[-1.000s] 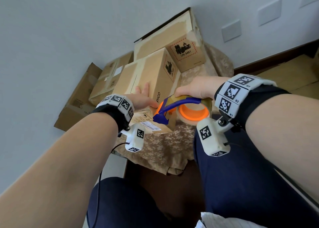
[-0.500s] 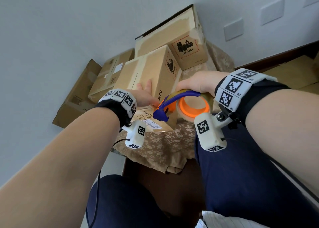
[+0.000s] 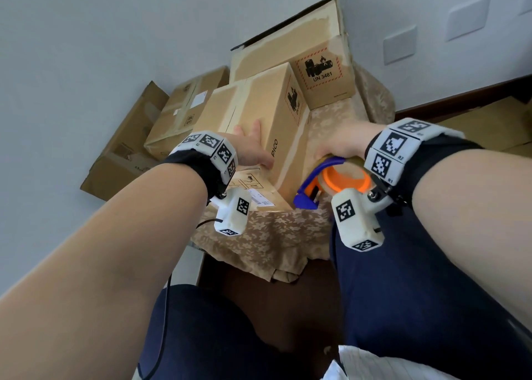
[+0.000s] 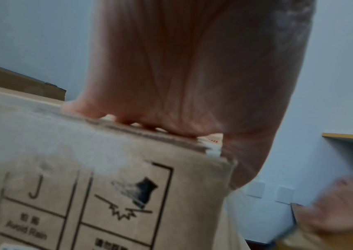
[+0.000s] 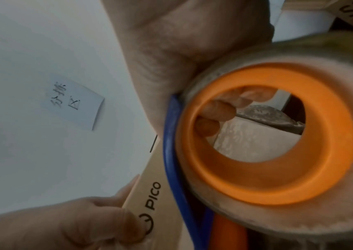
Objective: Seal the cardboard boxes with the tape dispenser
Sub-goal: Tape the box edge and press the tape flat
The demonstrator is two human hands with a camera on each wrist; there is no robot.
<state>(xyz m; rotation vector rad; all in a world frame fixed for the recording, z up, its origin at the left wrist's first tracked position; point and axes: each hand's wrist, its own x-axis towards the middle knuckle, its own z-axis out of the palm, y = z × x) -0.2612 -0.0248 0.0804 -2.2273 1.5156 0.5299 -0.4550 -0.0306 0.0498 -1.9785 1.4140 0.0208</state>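
A: Biggest first?
B: Grey wall (image 3: pixel 100 34), then the desk (image 3: pixel 259 241) under a tan flowered cloth. Flattened cardboard (image 3: pixel 123 146) leans on the wall at left, a labelled box (image 3: pixel 184 112) just beside it.
A: Task boxes?
B: UN 3481 box (image 3: pixel 325 71) at the back of the desk, near the wall. In front of it, touching or almost, the PICO box (image 3: pixel 259 112), long side running toward the camera, near end at the desk's front edge.
A: Left hand?
B: Left hand (image 3: pixel 253 149) lies on the top near corner of the PICO box, fingers out flat over the top, thumb down the side by the PICO print. Left wrist view: palm (image 4: pixel 192 67) sits on the top edge above the handling symbols. Grip spread, pressing, not pinching.
A: Right hand?
B: Right hand (image 3: pixel 342 143) wraps the tape dispenser (image 3: pixel 331 184) from above, on the right side of the PICO box near its front end. Fingertips (image 5: pixel 220 108) curl through the orange core (image 5: pixel 267 169). Grip closed around the roll.
A: Dispenser position?
B: Against the box's right face. Blue frame (image 3: pixel 308 198) points down and forward. A paler strip runs along that face; can't tell if it's tape.
A: Anything small?
B: White shipping label (image 3: pixel 260 201) on the box's near end. Paper note (image 5: pixel 74 103) with handwriting on the wall, right wrist view.
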